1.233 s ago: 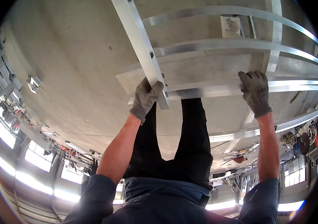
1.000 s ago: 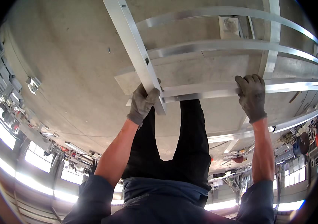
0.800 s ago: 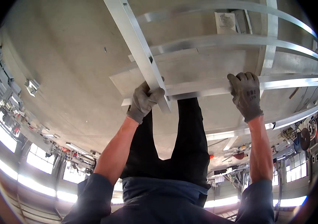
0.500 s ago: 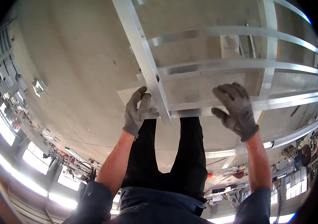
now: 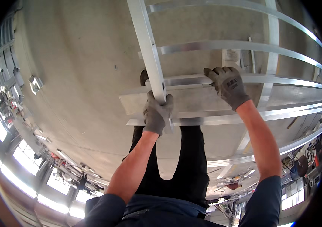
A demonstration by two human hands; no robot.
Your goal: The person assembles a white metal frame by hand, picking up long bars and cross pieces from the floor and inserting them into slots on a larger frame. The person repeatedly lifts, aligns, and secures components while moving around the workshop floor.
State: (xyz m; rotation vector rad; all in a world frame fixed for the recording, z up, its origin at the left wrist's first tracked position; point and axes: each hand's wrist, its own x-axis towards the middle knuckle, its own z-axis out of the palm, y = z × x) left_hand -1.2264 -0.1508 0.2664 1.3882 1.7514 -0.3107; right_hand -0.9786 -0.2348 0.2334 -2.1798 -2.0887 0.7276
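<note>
Head view: one long metal bar [image 5: 146,41]; left gloved hand [image 5: 157,113] clamped around it near its closer end; right gloved hand [image 5: 229,86], right of the bar, clamped on a crossbar [image 5: 270,78], thumb hard to make out; grey panel [image 5: 197,97] beneath the bar.

A straight silvery metal box-section tube [image 5: 150,53] slants down from the view's top edge, gripped near its lower end. A slimmer, shiny crossbar [image 5: 268,79] extends rightward from beside it; whether they are joined is unclear.
</note>
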